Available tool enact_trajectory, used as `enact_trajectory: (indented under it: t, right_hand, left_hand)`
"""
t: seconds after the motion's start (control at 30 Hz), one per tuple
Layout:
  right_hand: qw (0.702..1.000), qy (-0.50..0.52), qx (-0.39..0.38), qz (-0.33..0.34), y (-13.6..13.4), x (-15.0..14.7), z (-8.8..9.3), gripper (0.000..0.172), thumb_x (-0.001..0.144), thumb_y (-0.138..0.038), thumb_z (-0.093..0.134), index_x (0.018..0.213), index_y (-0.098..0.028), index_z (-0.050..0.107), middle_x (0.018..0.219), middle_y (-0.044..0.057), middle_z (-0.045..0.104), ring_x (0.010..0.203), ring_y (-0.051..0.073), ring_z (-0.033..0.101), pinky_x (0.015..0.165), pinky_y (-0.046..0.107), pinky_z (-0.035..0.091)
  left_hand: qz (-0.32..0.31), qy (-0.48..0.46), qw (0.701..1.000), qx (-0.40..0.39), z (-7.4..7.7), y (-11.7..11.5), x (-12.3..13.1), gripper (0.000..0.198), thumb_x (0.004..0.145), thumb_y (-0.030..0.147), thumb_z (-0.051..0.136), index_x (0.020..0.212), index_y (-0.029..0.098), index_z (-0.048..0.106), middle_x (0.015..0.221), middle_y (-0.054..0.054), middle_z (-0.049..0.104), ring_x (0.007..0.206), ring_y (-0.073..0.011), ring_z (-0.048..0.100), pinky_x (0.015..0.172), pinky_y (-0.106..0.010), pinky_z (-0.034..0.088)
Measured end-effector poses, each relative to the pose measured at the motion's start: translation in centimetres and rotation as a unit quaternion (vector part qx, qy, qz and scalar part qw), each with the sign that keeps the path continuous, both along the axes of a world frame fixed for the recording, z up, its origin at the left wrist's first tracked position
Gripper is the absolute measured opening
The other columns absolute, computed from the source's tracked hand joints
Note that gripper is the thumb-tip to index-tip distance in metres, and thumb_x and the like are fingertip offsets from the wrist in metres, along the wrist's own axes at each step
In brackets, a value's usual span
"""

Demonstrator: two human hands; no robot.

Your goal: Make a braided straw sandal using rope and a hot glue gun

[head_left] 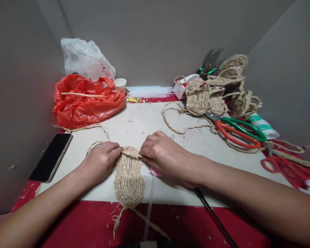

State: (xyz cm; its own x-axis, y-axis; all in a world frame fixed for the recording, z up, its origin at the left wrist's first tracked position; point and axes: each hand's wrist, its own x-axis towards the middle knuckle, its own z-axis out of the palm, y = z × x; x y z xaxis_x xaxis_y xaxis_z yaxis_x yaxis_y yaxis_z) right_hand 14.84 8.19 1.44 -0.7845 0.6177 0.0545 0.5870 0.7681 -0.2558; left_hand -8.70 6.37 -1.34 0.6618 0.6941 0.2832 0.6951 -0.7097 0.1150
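A flat oval sole woven of straw rope [128, 179] lies on a white board [144, 127] in front of me. My left hand [101, 162] is closed on the sole's far left edge. My right hand [163, 151] is curled, pinching the far right edge, with something pink partly hidden under it. A loose rope end [96, 132] runs from the sole back past my left hand. A clear stick [150, 203] and a black cable [212, 213] lead out from under my right hand toward me.
A black phone [51, 156] lies at the left. Red bag [85, 100], white bag [86, 60] and paper cup [120, 83] sit at the back left. Finished woven pieces [217, 91] are piled at the back right, beside orange-and-green scissors [237, 132], pliers [209, 63] and red scissors [284, 168].
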Motion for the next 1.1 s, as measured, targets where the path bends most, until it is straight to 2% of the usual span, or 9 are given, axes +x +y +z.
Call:
enact_trajectory:
  t: [0.13, 0.3, 0.5, 0.63, 0.83, 0.97, 1.03, 1.1]
  right_hand:
    - [1.0, -0.003, 0.007, -0.004, 0.1, 0.0, -0.5, 0.021, 0.085, -0.013, 0.056, 0.065, -0.016, 0.061, 0.066, 0.003, 0.064, 0.066, 0.014, 0.047, 0.072, 0.032, 0.025]
    - [1.0, 0.01, -0.009, -0.015, 0.3, -0.2, -0.6, 0.021, 0.084, -0.012, 0.055, 0.064, -0.016, 0.06, 0.064, 0.002, 0.062, 0.063, 0.013, 0.046, 0.072, 0.032, 0.026]
    - [0.999, 0.016, -0.023, -0.023, 0.6, -0.2, -0.9, 0.021, 0.085, -0.012, 0.055, 0.065, -0.016, 0.062, 0.062, 0.001, 0.06, 0.061, 0.013, 0.046, 0.071, 0.031, 0.027]
    - [0.999, 0.027, -0.011, -0.02, 0.4, -0.1, -1.2, 0.025, 0.087, -0.014, 0.054, 0.064, -0.016, 0.061, 0.06, 0.001, 0.06, 0.062, 0.013, 0.046, 0.071, 0.031, 0.026]
    - [0.999, 0.021, -0.011, -0.029, 0.2, 0.0, -1.0, 0.024, 0.087, -0.014, 0.054, 0.064, -0.016, 0.061, 0.059, 0.001, 0.059, 0.061, 0.013, 0.044, 0.072, 0.031, 0.027]
    - [0.999, 0.026, -0.004, -0.037, 0.2, 0.1, -1.0, 0.024, 0.087, -0.015, 0.053, 0.065, -0.016, 0.061, 0.059, 0.001, 0.057, 0.06, 0.013, 0.042, 0.071, 0.03, 0.028]
    - [0.999, 0.027, 0.002, -0.038, 0.2, 0.1, -1.0, 0.024, 0.087, -0.015, 0.053, 0.065, -0.016, 0.061, 0.059, 0.001, 0.056, 0.06, 0.013, 0.042, 0.071, 0.03, 0.028]
    - [0.999, 0.03, 0.003, -0.036, 0.2, 0.1, -1.1, 0.024, 0.088, -0.015, 0.053, 0.065, -0.016, 0.061, 0.059, 0.001, 0.055, 0.06, 0.013, 0.042, 0.07, 0.03, 0.028]
  left_hand:
    - [0.007, 0.007, 0.999, -0.038, 0.2, 0.0, -0.2, 0.027, 0.092, 0.016, 0.043, 0.103, 0.012, 0.068, 0.086, -0.013, 0.069, 0.078, -0.0204, 0.063, 0.069, -0.035, 0.052]
    - [0.035, -0.046, 0.994, -0.091, 0.7, -0.3, 0.0, 0.032, 0.092, 0.014, 0.039, 0.104, 0.014, 0.069, 0.083, -0.01, 0.069, 0.074, -0.0183, 0.063, 0.067, -0.032, 0.052]
    - [0.09, -0.132, 0.962, -0.22, 1.4, -0.8, 0.4, 0.035, 0.082, 0.008, 0.047, 0.106, 0.02, 0.069, 0.093, -0.006, 0.073, 0.084, -0.0192, 0.066, 0.078, -0.034, 0.052]
    - [0.127, -0.219, 0.909, -0.331, 1.6, -0.8, 0.6, 0.036, 0.078, 0.008, 0.05, 0.103, 0.022, 0.071, 0.09, -0.003, 0.075, 0.08, -0.0181, 0.067, 0.075, -0.032, 0.052]
    - [0.172, -0.368, 0.789, -0.461, 2.3, -0.6, 1.2, 0.015, 0.073, 0.017, 0.063, 0.085, 0.017, 0.072, 0.077, -0.002, 0.072, 0.069, -0.0146, 0.063, 0.066, -0.027, 0.048]
    - [0.209, -0.434, 0.705, -0.52, 2.6, -0.6, 1.3, 0.019, 0.067, 0.023, 0.073, 0.084, 0.015, 0.07, 0.072, -0.003, 0.07, 0.063, -0.0124, 0.06, 0.063, -0.026, 0.047]
    - [0.213, -0.452, 0.683, -0.533, 2.6, -0.6, 1.2, 0.021, 0.065, 0.025, 0.076, 0.082, 0.014, 0.068, 0.067, -0.002, 0.067, 0.06, -0.0109, 0.058, 0.06, -0.025, 0.046]
    - [0.209, -0.457, 0.676, -0.539, 2.6, -0.6, 1.1, 0.023, 0.064, 0.026, 0.078, 0.079, 0.014, 0.066, 0.065, 0.0, 0.064, 0.058, -0.01, 0.056, 0.057, -0.024, 0.045]
